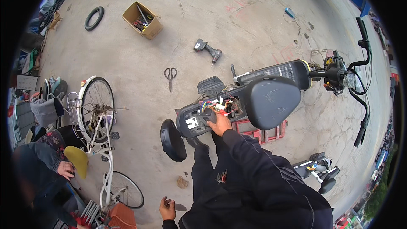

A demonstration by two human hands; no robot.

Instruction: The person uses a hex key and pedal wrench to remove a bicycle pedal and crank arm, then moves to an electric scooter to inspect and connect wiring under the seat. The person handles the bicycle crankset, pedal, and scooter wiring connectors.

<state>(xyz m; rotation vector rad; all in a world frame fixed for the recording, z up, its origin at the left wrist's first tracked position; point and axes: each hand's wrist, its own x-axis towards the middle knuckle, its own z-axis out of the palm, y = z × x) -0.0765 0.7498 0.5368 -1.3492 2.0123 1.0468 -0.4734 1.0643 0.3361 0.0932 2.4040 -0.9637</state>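
Note:
In front of me stands an electric scooter with its seat area uncovered, a bundle of coloured wires (218,105) with white and red connectors spilling out. My right hand (221,124) reaches into this opening, fingers closed beside a dark block and the wires; what they grip is partly hidden. The black seat (272,101) lies toward the handlebar (360,70), and a smaller black pad (172,141) is at the opposite end. Low and away from the scooter hangs my left hand (167,208), holding nothing, its fingers loosely bent and apart.
Scissors (170,78), a cordless drill (207,51), a cardboard box of tools (150,27) and a tyre (94,18) lie on the concrete. A red frame (271,132) is under the scooter. At left are a white bicycle (108,161) and another person's hand (66,170).

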